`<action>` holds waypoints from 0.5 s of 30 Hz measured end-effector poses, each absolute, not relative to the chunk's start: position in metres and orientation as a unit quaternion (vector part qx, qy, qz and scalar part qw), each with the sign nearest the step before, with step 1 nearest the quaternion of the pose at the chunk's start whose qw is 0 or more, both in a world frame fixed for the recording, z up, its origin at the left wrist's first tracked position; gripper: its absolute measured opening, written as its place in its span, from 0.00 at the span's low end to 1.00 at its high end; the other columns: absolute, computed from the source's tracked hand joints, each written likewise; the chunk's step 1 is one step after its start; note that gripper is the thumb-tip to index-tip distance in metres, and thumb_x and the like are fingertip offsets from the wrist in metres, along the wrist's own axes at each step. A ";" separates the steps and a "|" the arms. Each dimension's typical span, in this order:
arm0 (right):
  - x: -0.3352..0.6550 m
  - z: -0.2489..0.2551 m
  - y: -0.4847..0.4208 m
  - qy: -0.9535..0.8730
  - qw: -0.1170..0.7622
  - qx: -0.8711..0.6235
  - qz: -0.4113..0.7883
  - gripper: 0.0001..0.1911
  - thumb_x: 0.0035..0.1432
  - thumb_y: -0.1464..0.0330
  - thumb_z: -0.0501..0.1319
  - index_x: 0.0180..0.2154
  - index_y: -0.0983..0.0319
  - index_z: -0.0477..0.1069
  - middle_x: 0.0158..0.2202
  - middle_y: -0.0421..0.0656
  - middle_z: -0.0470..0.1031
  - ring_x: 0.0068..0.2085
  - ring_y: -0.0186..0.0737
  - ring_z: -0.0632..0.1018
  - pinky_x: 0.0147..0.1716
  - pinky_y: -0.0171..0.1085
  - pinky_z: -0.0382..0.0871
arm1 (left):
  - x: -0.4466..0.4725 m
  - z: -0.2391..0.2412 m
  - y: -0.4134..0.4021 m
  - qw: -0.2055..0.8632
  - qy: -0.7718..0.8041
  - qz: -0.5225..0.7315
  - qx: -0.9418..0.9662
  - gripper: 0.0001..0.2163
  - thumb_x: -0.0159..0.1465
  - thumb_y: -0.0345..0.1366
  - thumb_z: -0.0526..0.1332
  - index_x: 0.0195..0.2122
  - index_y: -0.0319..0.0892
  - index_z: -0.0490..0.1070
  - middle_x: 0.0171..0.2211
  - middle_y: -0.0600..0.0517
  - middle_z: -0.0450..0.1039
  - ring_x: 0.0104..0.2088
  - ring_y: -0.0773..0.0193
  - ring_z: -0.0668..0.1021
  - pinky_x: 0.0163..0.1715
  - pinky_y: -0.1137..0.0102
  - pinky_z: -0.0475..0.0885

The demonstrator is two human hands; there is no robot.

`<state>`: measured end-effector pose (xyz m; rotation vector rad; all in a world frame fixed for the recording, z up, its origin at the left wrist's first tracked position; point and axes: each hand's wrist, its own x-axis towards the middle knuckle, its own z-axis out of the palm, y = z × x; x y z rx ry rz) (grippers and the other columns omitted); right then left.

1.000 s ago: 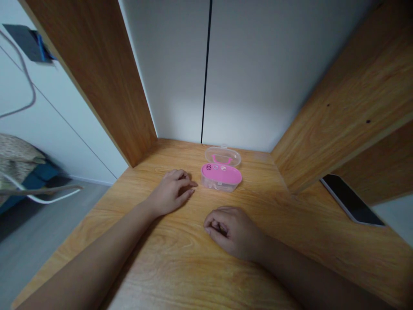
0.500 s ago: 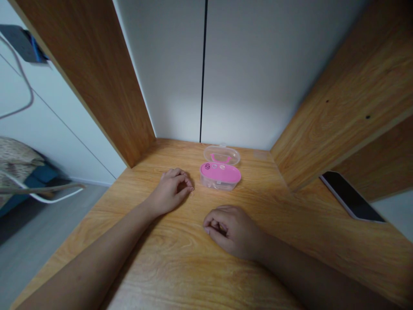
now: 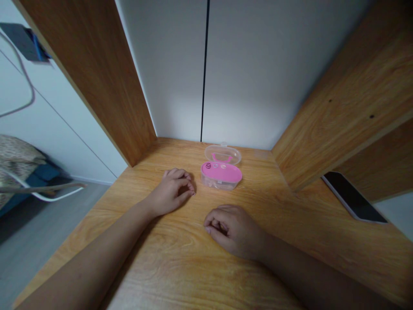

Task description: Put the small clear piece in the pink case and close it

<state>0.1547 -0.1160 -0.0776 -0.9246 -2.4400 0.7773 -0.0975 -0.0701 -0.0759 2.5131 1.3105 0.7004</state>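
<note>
On the wooden surface stands a clear oval case (image 3: 219,184) with a pink top (image 3: 222,173). Its transparent lid (image 3: 222,154), with a pink handle, is tipped back behind it. Along the pink top lie a black hair tie (image 3: 208,165), a pale one (image 3: 215,165) and a cream one (image 3: 223,166). My left hand (image 3: 172,191) rests just left of the case, thumb and forefinger pinched on a small pale hair tie (image 3: 194,193), mostly hidden. In front of the case, my right hand (image 3: 234,230) rests with fingers curled closed, nothing visible in them.
A dark-screened phone (image 3: 353,197) lies at the right by the wooden side panel (image 3: 348,94). White panels (image 3: 245,77) rise behind the case, and another wooden upright (image 3: 93,82) stands at the left. A pale curved bar (image 3: 61,196) is beyond the left edge.
The left fingertips have shifted very slightly at the pale hair tie. My right hand and the case stay in place, with only a slight shift of the view.
</note>
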 end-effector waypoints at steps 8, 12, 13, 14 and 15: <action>0.155 -0.078 -0.116 -0.877 0.206 -0.337 0.275 0.05 0.57 0.72 0.62 0.35 0.59 0.75 0.26 0.37 0.75 0.28 0.33 0.72 0.31 0.32 0.62 | -0.101 -0.077 -0.067 0.091 0.429 0.239 0.866 0.10 0.70 0.42 0.58 0.39 0.48 0.79 0.43 0.48 0.74 0.47 0.56 0.72 0.49 0.59 0.61; 0.155 -0.078 -0.117 -0.877 0.210 -0.333 0.275 0.05 0.57 0.72 0.62 0.36 0.59 0.75 0.27 0.37 0.74 0.28 0.33 0.72 0.31 0.32 0.62 | -0.102 -0.072 -0.070 0.098 0.423 0.232 0.871 0.09 0.68 0.43 0.60 0.42 0.47 0.78 0.45 0.48 0.73 0.48 0.55 0.72 0.50 0.58 0.61; 0.155 -0.078 -0.117 -0.877 0.211 -0.334 0.275 0.05 0.57 0.72 0.62 0.36 0.59 0.75 0.26 0.37 0.74 0.28 0.33 0.72 0.31 0.32 0.62 | -0.102 -0.071 -0.070 0.100 0.423 0.232 0.870 0.09 0.67 0.43 0.61 0.42 0.47 0.77 0.45 0.48 0.73 0.48 0.54 0.71 0.50 0.58 0.61; 0.155 -0.078 -0.117 -0.877 0.210 -0.334 0.275 0.05 0.57 0.72 0.62 0.35 0.59 0.75 0.26 0.37 0.74 0.28 0.33 0.72 0.31 0.32 0.62 | -0.102 -0.071 -0.071 0.102 0.423 0.233 0.870 0.08 0.67 0.43 0.61 0.41 0.47 0.77 0.45 0.48 0.73 0.48 0.54 0.71 0.51 0.57 0.61; 0.155 -0.078 -0.117 -0.877 0.209 -0.334 0.276 0.05 0.57 0.72 0.62 0.35 0.59 0.75 0.26 0.37 0.75 0.28 0.33 0.72 0.31 0.32 0.62 | -0.103 -0.071 -0.071 0.105 0.424 0.233 0.869 0.08 0.66 0.42 0.62 0.41 0.47 0.77 0.45 0.48 0.73 0.49 0.54 0.71 0.51 0.57 0.61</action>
